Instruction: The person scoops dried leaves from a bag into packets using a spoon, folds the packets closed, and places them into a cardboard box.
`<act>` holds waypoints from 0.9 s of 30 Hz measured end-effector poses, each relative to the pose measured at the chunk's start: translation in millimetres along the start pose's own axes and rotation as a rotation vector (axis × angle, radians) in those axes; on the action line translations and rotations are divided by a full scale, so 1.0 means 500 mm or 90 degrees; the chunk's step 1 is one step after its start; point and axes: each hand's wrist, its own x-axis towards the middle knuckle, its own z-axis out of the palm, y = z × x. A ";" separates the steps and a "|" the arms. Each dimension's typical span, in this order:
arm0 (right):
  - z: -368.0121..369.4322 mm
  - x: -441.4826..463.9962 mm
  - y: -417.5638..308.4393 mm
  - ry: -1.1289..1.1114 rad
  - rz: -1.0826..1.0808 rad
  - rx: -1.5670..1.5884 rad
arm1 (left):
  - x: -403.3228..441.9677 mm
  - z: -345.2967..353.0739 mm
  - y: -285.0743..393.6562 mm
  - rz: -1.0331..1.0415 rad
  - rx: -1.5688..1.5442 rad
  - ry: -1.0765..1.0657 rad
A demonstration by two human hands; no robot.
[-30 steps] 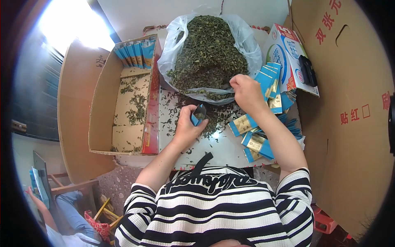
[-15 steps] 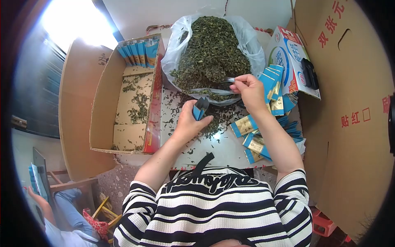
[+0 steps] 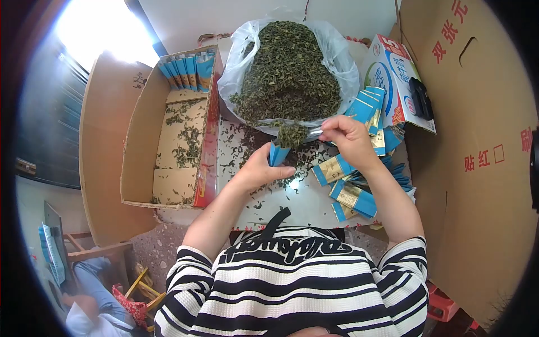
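Note:
My left hand (image 3: 263,170) is closed around a small blue packet (image 3: 277,155), held upright with its mouth at the top. In my right hand (image 3: 349,140) I pinch the metal handle of a spoon (image 3: 315,132). Its bowl is hidden under a heap of dried tea leaves (image 3: 292,136), which sits right over the packet's mouth. Behind both hands, a clear plastic bag (image 3: 229,84) stands open around a large mound of the same loose leaves (image 3: 286,67).
At left, a cardboard box (image 3: 140,140) holds a row of blue packets (image 3: 190,72) and scattered leaves. More blue and gold packets (image 3: 353,197) lie piled at right, beside a milk carton box (image 3: 393,78). A person in blue trousers (image 3: 96,281) sits at lower left.
My right hand has drawn the spoon out of the leaf mound, now loaded, toward me to the packet's mouth. The seated person's hand at lower left has moved down.

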 end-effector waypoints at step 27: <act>0.033 -0.042 -0.103 -0.148 -0.632 -0.579 | -0.013 -0.006 -0.081 0.125 0.122 0.042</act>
